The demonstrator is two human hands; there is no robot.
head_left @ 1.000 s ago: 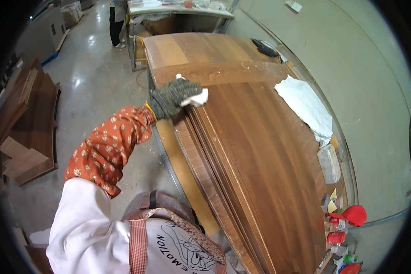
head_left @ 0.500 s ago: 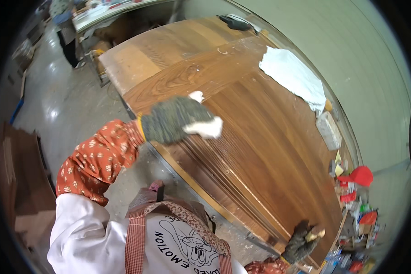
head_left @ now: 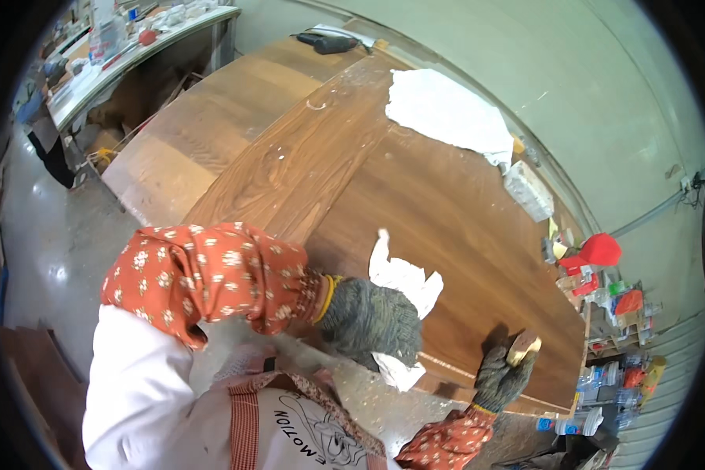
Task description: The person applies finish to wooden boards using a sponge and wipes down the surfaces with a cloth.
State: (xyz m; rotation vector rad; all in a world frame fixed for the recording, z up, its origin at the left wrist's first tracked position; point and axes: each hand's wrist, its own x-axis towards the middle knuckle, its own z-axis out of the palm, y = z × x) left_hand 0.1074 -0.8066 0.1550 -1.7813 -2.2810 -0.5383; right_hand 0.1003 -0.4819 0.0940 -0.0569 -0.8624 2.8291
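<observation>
A grey knitted glove with a yellow cuff covers my left hand, which is closed on a crumpled white cloth. Parts of the cloth stick out on both sides of the glove. This hand is at the near edge of a brown wood-grain panel. Over the panel's near right corner is my right hand, gloved the same way. Its fingers are around a small tan and brown piece, whose kind I cannot make out. Both forearms wear orange flowered sleeves.
A white sheet lies along the panel's far side, beside a pale block. Further right are a red cap-like thing and several bottles. A dark tool rests at the far end. Another cluttered table stands at the far left.
My left hand has come nearer and right with the white cloth, to the panel's near edge. The right hand, with the tan piece, has risen in the picture. The whole view has shifted.
</observation>
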